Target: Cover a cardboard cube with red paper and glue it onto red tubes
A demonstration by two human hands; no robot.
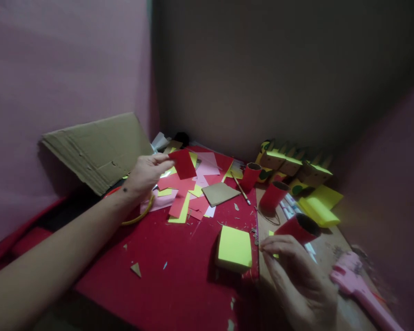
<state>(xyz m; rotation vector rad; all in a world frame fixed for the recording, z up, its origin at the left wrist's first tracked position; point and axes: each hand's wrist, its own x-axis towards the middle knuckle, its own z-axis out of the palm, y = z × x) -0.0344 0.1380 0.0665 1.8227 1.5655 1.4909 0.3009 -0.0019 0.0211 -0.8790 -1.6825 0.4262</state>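
My left hand (149, 174) reaches out over the table and pinches a piece of red paper (183, 164) by its left edge. Below that paper lies a loose pile of red, pink and yellow paper pieces (181, 200). My right hand (300, 280) is at the lower right, thumb and forefinger brought together; whatever is between the tips, if anything, is too small to make out. Just left of those fingertips sits a small cardboard block with a yellow top (235, 247). A red paper tube (298, 229) lies tilted behind the right hand, which partly hides it.
Two more red tubes, one nearer (273, 196) and one farther (251, 177), stand at the right. A cardboard square (221, 193) and a pencil (240, 188) lie mid-table. A pink glue gun (360, 285) rests far right. Large cardboard (100, 149) leans at left. Yellow paper (320, 204) is at right.
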